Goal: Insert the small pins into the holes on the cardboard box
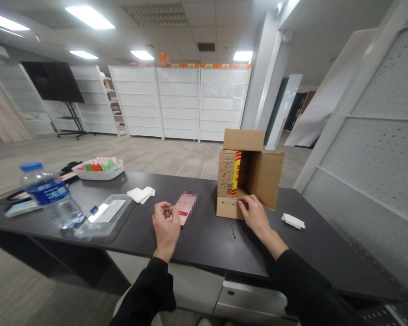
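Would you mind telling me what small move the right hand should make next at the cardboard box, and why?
Probably steady the flap first. The right hand pinches at the lower front flap of the open cardboard box, which lies on its side on the dark table. The left hand rests curled near the pink card, seemingly free to brace the box.

The room is evenly and brightly lit by rectangular ceiling panels (90, 16), which burn out to pure white. The dark tabletop (204, 235) carries a soft sheen and only faint, diffuse shadows beneath the cardboard box (248, 174) and the water bottle (51, 194). A wide lens bends straight lines near the edges, so the pegboard panel (381, 149) leans and stretches. A small patch on the pink card (186, 204) is pixelated. Focus is otherwise fairly sharp, slightly soft in the far background.
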Tool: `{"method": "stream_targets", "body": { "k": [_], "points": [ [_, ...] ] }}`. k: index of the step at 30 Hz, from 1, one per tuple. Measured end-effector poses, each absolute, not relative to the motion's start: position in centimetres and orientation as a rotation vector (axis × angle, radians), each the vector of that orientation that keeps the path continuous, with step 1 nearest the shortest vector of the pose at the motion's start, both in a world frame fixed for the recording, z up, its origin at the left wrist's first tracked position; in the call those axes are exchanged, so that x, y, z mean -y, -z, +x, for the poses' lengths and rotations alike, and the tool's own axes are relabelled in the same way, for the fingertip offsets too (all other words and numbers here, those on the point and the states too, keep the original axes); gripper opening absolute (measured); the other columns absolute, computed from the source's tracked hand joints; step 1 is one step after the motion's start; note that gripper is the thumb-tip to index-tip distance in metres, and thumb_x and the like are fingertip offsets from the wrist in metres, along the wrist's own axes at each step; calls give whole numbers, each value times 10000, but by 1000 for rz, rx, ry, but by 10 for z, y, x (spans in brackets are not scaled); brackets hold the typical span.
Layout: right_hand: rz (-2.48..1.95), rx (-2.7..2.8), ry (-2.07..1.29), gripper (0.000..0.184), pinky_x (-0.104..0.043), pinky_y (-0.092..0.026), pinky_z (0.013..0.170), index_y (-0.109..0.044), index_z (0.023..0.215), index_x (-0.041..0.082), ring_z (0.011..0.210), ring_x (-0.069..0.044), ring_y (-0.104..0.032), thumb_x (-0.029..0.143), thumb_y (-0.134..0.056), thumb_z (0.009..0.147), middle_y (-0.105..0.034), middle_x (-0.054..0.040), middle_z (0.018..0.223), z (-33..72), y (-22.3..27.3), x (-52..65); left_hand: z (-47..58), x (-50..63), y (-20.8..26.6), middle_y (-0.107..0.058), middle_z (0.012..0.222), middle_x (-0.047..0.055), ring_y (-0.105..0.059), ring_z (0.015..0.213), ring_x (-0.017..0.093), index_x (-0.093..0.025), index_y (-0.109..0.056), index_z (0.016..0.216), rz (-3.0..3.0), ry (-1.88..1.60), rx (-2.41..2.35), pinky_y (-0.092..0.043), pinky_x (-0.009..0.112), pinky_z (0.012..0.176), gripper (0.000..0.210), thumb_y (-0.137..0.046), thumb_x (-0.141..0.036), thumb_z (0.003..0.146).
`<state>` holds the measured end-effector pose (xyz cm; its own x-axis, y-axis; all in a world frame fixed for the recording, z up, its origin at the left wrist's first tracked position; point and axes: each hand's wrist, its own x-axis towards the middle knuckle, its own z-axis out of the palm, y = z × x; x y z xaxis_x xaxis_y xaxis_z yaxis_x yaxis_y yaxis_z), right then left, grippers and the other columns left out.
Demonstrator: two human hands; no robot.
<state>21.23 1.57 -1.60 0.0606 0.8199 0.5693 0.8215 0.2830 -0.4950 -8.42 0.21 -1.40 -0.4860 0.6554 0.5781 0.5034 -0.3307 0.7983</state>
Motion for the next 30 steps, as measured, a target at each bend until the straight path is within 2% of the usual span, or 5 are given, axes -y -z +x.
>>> {"method": "stream_targets", "body": {
  "k": [5,11,16,22,30],
  "points": [
    [-1503,1738,-16,259,-358,-486,774,-652,905,200,815,-213,-609,366,-455,928,-613,-76,915,212,20,-18,-84,-1,13,-536,746,-29,-516,675,130,-211,-514,877,1526,-1928,-1761,-438,285,706,109,-568,-216,781],
    [-1492,1733,35,278,-374,-495,791,-627,1084,185,853,-226,-613,325,-444,929,-625,-105,996,211,19,-4,-83,0,12,-544,748,-25,-515,667,130,-210,-514,881,1533,-1925,-1759,-439,285,699,114,-569,-204,782],
    [-1489,1880,244,286,-404,-468,847,-650,1097,197,955,-264,-593,276,-426,938,-639,-118,1062,214,18,7,-84,0,12,-535,743,-28,-513,675,132,-215,-511,876,1529,-1914,-1767,-437,282,701,106,-564,-203,786],
    [-1585,1954,483,284,-403,-432,802,-676,1082,199,946,-278,-577,235,-436,935,-646,-121,1063,214,20,11,-84,0,12,-540,750,-23,-514,685,137,-216,-508,877,1531,-1905,-1775,-434,282,703,108,-566,-210,787],
    [-1563,1968,488,267,-387,-401,779,-644,1101,202,960,-270,-566,251,-438,938,-637,-106,1084,214,25,18,-84,1,9,-587,787,0,-552,721,173,-218,-498,911,1662,-1760,-1902,-424,362,802,121,-532,-222,795]
  ]
}}
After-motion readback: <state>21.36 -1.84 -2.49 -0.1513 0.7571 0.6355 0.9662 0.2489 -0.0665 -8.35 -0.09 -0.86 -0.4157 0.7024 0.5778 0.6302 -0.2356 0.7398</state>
